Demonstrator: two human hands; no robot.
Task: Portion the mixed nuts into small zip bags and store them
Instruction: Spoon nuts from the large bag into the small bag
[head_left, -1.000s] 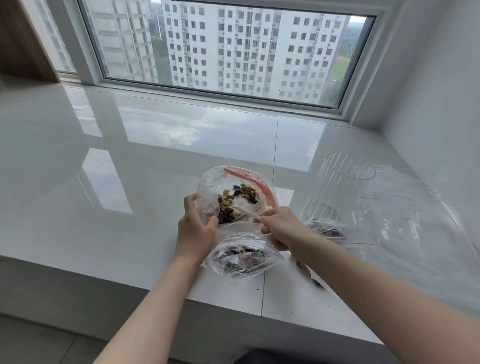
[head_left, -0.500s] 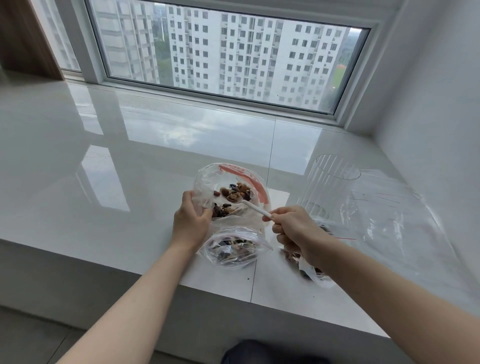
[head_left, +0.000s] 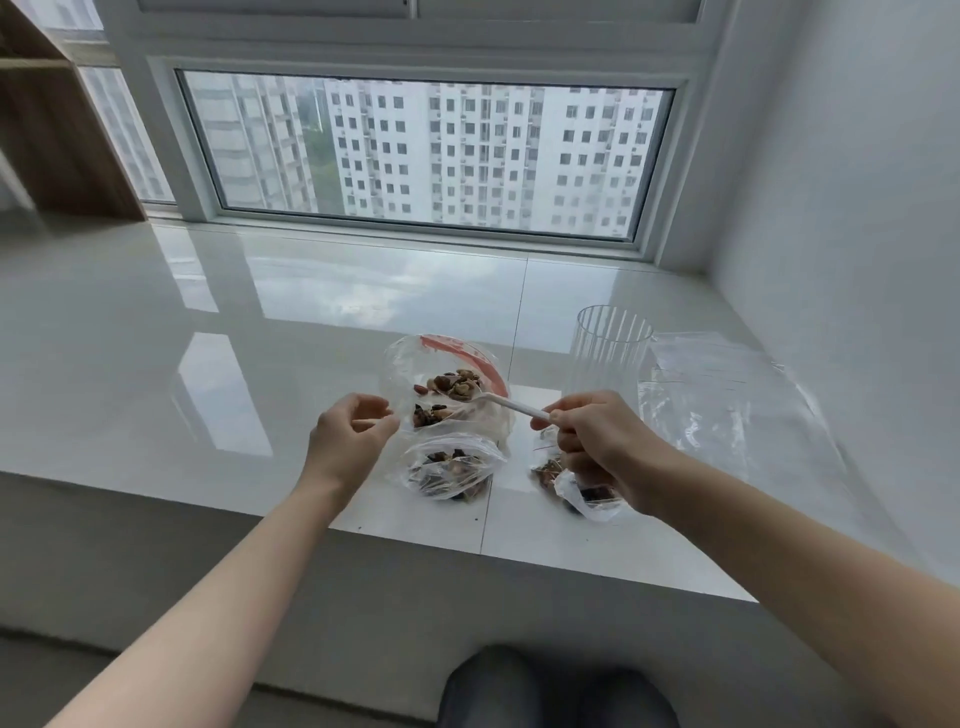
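The left hand (head_left: 349, 434) has let go of the open bag (head_left: 445, 384) it was pinching half a second ago and now hovers just beside the bag's left edge, fingers loosely curled and holding nothing; the right hand (head_left: 597, 441) has drawn back to the right and lifted the white spoon (head_left: 506, 405), so the spoon's bowl, loaded with nuts (head_left: 457, 385), now sits high at the mouth of the bag rather than deep inside it; the view has also tipped upward, taking in more of the window (head_left: 426, 156).

Going from the biggest things down: the glossy white table (head_left: 208, 338) carries everything; a loose sheet of clear bags (head_left: 727, 395) lies at the far right, with a ribbed clear cup (head_left: 608, 348) standing just beside it; the open bag with the red zip strip stands in the middle, slumped but upright without support; a small filled bag (head_left: 449, 470) lies just in front of it, and another small bag (head_left: 576, 486) with nuts rests under the right hand; the right hand grips the spoon handle between thumb and fingers.

My reading is that a scoop is on its way out of the big bag toward a small one, and the freed left hand is probably about to pick up or open that small bag.
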